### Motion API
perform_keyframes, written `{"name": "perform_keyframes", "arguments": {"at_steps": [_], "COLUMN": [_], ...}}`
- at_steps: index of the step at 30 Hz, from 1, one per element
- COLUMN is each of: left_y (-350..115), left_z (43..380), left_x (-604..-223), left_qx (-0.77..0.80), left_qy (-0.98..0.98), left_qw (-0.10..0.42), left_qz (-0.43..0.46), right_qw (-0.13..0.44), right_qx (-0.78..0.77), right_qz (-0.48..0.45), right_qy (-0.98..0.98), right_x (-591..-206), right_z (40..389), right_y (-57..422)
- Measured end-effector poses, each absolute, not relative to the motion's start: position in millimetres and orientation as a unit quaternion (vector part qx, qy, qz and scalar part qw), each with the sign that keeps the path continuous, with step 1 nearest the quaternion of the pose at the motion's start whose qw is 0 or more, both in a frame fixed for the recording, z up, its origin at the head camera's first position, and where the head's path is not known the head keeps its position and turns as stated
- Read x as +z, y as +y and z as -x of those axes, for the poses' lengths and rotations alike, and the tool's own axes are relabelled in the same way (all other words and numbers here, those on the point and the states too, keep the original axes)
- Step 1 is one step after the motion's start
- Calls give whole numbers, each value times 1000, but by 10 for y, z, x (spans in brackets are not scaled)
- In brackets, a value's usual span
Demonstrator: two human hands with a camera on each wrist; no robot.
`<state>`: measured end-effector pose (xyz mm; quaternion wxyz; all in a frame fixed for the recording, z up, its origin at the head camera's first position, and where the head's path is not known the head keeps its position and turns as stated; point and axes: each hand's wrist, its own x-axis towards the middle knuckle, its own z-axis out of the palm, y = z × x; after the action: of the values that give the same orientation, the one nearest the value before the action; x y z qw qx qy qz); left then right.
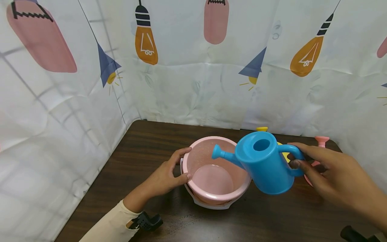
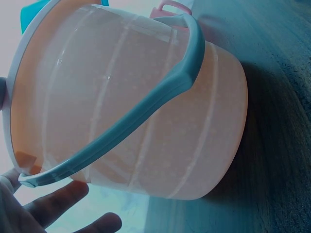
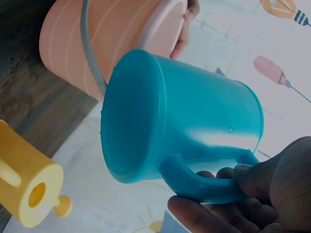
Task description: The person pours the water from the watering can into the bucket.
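A pink bucket (image 1: 205, 153) with paler stripes stands on the dark table. My left hand (image 1: 164, 174) holds its left rim, thumb over the edge and fingers along the side. The bucket's handle (image 2: 141, 114) hangs down against its outer wall. My right hand (image 1: 335, 171) grips the handle of a blue watering can (image 1: 269, 174), raised at the bucket's right side. The can's spout points left over the bucket opening. From the right wrist view, the can's smooth round base (image 3: 131, 121) faces the camera. No stream comes from the spout.
Behind the blue can, a yellow watering can (image 3: 41, 194) is partly hidden in the head view. A pink watering can (image 1: 321, 140) stands at the right, mostly covered by my right hand. Small drops (image 1: 181, 223) dot the table (image 1: 142, 144) in front. A patterned white sheet (image 1: 187, 87) hangs behind.
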<state>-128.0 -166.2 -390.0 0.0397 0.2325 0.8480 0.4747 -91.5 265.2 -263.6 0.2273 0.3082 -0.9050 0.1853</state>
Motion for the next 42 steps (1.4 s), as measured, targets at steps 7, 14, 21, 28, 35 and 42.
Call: {"name": "perform_keyframes", "arguments": {"at_steps": [7, 14, 21, 28, 35, 42], "left_y": [-1667, -1667, -1669, -1671, -1669, -1671], "left_z": [1281, 1282, 1284, 1283, 1285, 1283], "left_x": [-3902, -3907, -3911, -3911, -3916, -3907], "left_qx": [476, 477, 481, 484, 482, 484], "left_qy": [847, 846, 843, 840, 841, 840], "left_qw": [44, 41, 41, 42, 37, 40], "left_qz": [-232, -235, -238, -241, -243, -242], "right_qw": [221, 208, 201, 206, 205, 200], "right_qx": [157, 148, 143, 138, 151, 141], "right_qz": [-314, -315, -319, -331, -336, -322], "right_qy": [-910, -914, -915, -910, -907, -915], "right_x": [-2581, -2547, -2520, -2501, -2500, -2489], "right_z": [948, 960, 979, 993, 983, 1001], "right_y": [2622, 2593, 2564, 2555, 2548, 2524]}}
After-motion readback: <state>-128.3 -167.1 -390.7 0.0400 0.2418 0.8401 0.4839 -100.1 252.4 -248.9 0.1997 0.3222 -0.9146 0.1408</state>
